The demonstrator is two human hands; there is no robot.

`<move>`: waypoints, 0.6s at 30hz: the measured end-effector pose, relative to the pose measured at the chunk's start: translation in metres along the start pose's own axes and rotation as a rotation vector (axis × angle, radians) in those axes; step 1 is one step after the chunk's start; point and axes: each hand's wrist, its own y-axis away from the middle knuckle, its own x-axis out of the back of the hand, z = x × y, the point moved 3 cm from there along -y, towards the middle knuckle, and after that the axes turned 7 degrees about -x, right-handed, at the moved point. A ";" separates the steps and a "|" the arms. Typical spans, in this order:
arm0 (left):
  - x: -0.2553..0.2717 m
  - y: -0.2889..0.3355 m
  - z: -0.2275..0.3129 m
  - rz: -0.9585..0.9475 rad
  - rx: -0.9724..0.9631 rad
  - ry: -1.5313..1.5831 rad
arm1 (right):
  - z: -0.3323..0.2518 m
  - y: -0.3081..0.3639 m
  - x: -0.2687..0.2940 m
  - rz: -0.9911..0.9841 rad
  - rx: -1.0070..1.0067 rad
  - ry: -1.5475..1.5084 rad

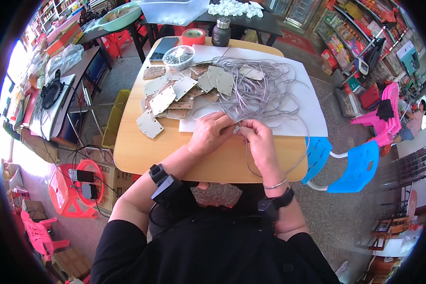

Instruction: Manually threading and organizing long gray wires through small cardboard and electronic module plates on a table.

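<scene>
Near the front of the table, my left hand (210, 133) and my right hand (259, 140) are close together, both with fingers closed. My right fingers pinch a thin grey cord (247, 158), which loops down and out to the right. My left fingers are pressed together at the same spot; what lies between them is too small to make out. Beyond the hands lies a tangled heap of grey cord (265, 97). To its left is a loose pile of beige flat plates (163, 101) with small holes. A white sheet (304, 102) lies under the cord.
Along the wooden table's (135, 146) far side are a clear round tub (179, 57) of small metal parts, a phone (164, 48), a red tape roll (193, 36) and a dark bottle (221, 32). A blue chair (350, 165) stands at the right, a red stool (66, 189) at the left.
</scene>
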 end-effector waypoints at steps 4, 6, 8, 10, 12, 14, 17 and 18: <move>0.002 0.000 0.003 -0.010 -0.014 -0.035 | -0.009 0.008 -0.003 0.145 0.228 0.314; 0.002 0.003 0.003 -0.003 -0.004 -0.030 | -0.011 0.013 -0.005 0.210 0.282 0.404; 0.003 0.004 0.005 -0.002 0.001 -0.033 | -0.011 0.014 -0.006 0.210 0.275 0.390; 0.004 0.004 0.003 -0.002 0.013 -0.036 | -0.010 0.012 -0.007 0.206 0.262 0.377; 0.002 0.003 0.005 -0.003 -0.008 -0.050 | -0.008 0.011 -0.002 0.187 0.269 0.394; 0.002 0.001 0.004 0.011 -0.004 -0.036 | -0.009 0.010 0.000 0.179 0.257 0.404; 0.001 0.000 0.002 0.035 -0.006 -0.025 | -0.012 0.009 -0.002 0.206 0.257 0.423; 0.002 -0.001 0.002 0.038 -0.026 -0.039 | -0.013 0.010 -0.003 0.243 0.272 0.431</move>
